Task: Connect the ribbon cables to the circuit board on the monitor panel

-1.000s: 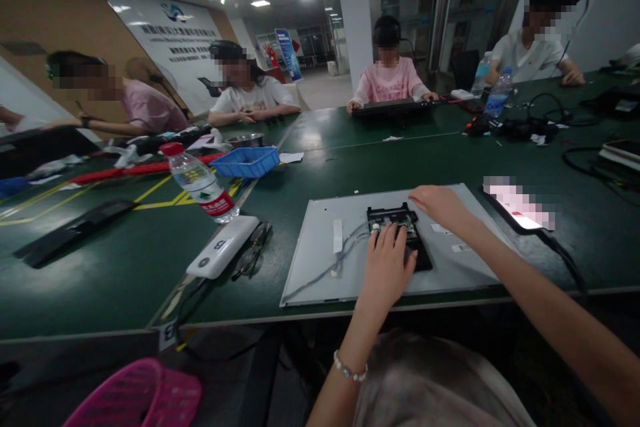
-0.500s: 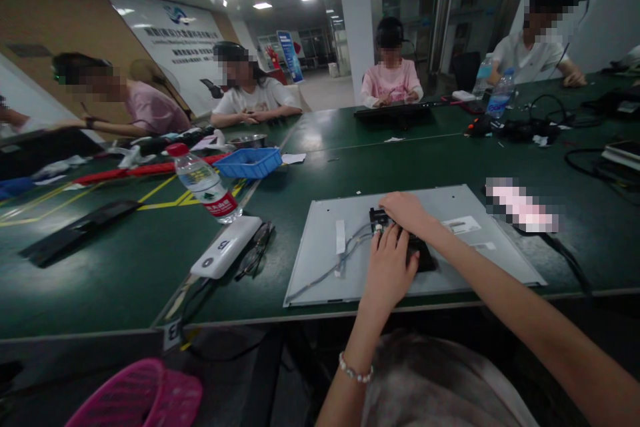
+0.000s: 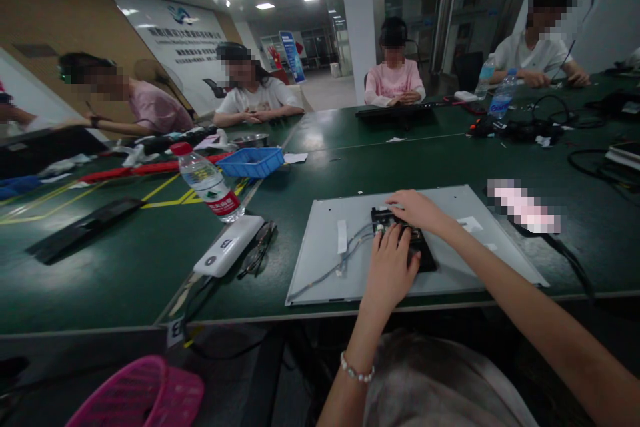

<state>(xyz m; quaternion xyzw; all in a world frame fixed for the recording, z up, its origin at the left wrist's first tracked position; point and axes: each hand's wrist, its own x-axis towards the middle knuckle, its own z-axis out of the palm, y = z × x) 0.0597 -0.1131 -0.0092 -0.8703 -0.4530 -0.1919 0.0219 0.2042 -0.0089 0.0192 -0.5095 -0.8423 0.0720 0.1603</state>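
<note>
A flat silver-grey panel (image 3: 320, 233), which looks like the back of a display, lies on the table in front of me. Near its middle sits a black frame (image 3: 426, 257) with a circuit board partly visible in it. My left hand (image 3: 393, 263) rests on the frame's near left part, fingers spread. Over the far edge reaches my right hand (image 3: 419, 209), its fingers stretched out onto the black frame and holding nothing I can see. Grey cables (image 3: 320, 277) run from the board to the panel's lower left corner. Both hands hide much of the board.
Left of the panel are a white power bank (image 3: 227, 247), glasses (image 3: 257, 250) and a water bottle (image 3: 210, 187). A blue tray (image 3: 253, 162) stands further back. A phone (image 3: 525, 207) with a cable lies to the right. Several people sit around the green table (image 3: 125, 287).
My right hand has shifted slightly right and its fingers have straightened, uncovering more of the black frame. My left hand stays in place. The view has turned slightly.
</note>
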